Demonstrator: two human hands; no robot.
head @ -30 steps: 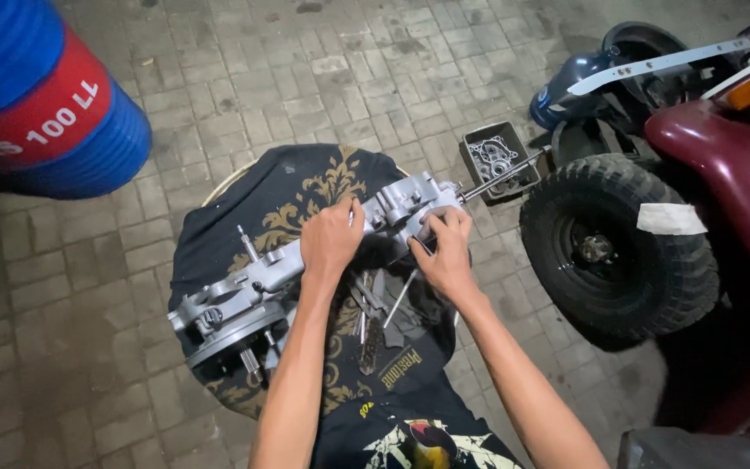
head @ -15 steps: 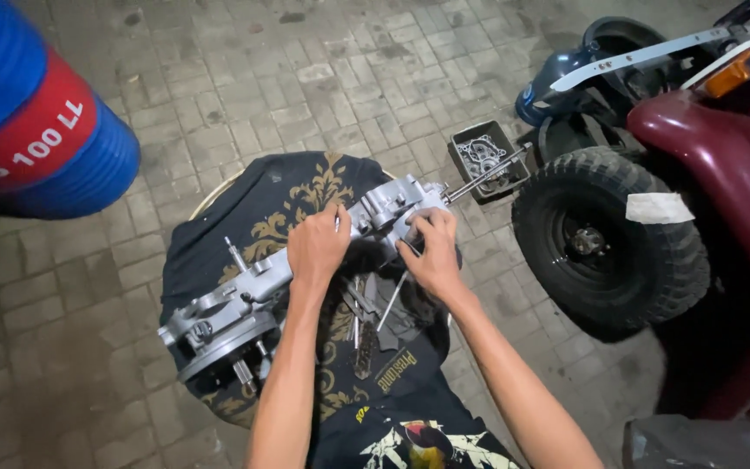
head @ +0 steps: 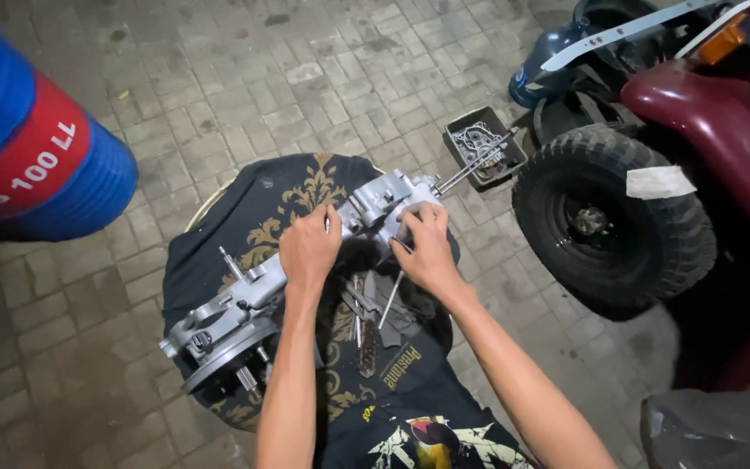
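Observation:
A long grey metal engine casing [head: 245, 300] lies slanted across a round stand draped with a black cloth [head: 245, 217] bearing gold ornament. My left hand [head: 308, 250] grips the casing at its middle. My right hand [head: 427, 247] presses on the casing's upper right end, where a thin rod [head: 472, 167] sticks out. Several loose tools and metal bits [head: 375, 308] lie on the cloth just below both hands. Studs and a round flange show at the casing's lower left end.
A maroon vehicle with a knobby black tyre [head: 609, 221] stands close on the right. A small dark tray [head: 483, 148] with a gasket and parts sits on the paving beside the tyre. A blue and red drum [head: 28, 148] stands at the left. Brick paving lies all around.
The view has shifted slightly. Both hands stay on the casing; my right hand has moved a little up toward the casing's right end.

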